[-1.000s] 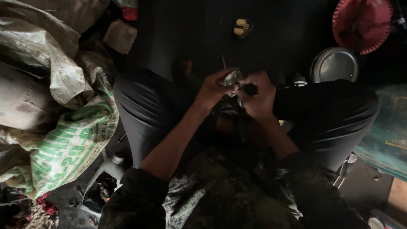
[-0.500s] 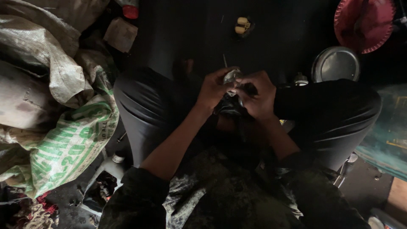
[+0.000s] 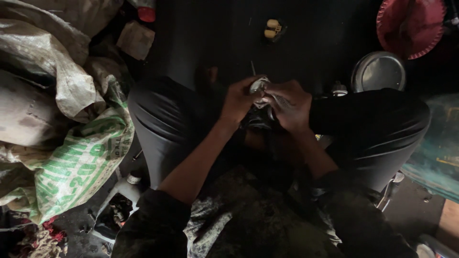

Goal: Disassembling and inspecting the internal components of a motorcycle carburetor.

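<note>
left hand (image 3: 241, 101) | fingers curled on small metal part (image 3: 260, 86) | right hand (image 3: 291, 106) | fingers clasping it

Right hand (image 3: 292, 106) now over metal part (image 3: 260, 86)

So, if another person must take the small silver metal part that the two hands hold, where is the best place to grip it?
Probably by the far, upper edge of the small silver metal part, coming from the side away from the person. Only that edge shows free: the left hand covers its left side and the right hand wraps its right side and the dark piece below.
</note>
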